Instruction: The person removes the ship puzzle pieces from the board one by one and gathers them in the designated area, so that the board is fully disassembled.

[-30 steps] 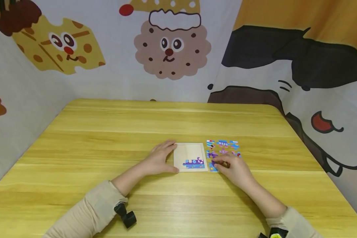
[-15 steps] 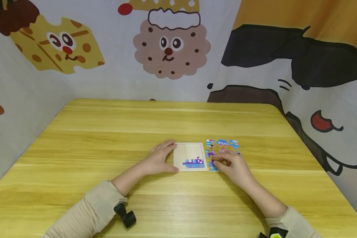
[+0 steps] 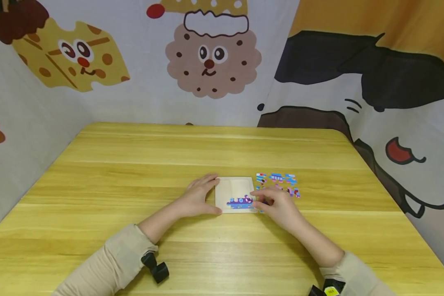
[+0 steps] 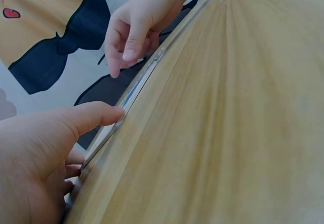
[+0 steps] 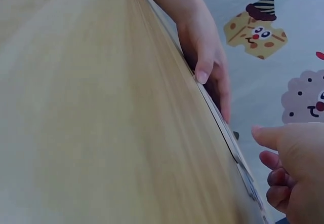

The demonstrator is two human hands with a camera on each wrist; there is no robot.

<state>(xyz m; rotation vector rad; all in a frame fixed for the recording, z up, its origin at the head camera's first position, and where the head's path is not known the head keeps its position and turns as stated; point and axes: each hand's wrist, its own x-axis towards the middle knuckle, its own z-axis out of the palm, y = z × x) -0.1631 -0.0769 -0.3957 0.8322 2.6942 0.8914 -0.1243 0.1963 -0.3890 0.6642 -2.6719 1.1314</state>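
Note:
A square wooden puzzle tray (image 3: 225, 187) lies on the table, with joined purple and blue jigsaw pieces (image 3: 240, 203) in its lower right part. My left hand (image 3: 197, 199) rests at its left side, thumb and fingers spread along the frame. Over the tray's right edge hovers my right hand (image 3: 281, 205), its index finger and thumb apart by the joined pieces. Both wrist views show my right hand's (image 4: 139, 29) (image 5: 298, 168) digits bent, with no piece visible between them. Loose jigsaw pieces (image 3: 277, 177) lie right of the tray, some hidden beneath that hand.
The wood-grain table (image 3: 151, 156) stretches around the tray on all sides. Behind it hangs a pale curtain (image 3: 133, 107) printed with cartoon foods and an animal. Black straps (image 3: 155, 267) are on both sleeves.
My right hand has moved left from the loose pieces to the tray's right edge. My left hand stays in place. The joined pieces look the same.

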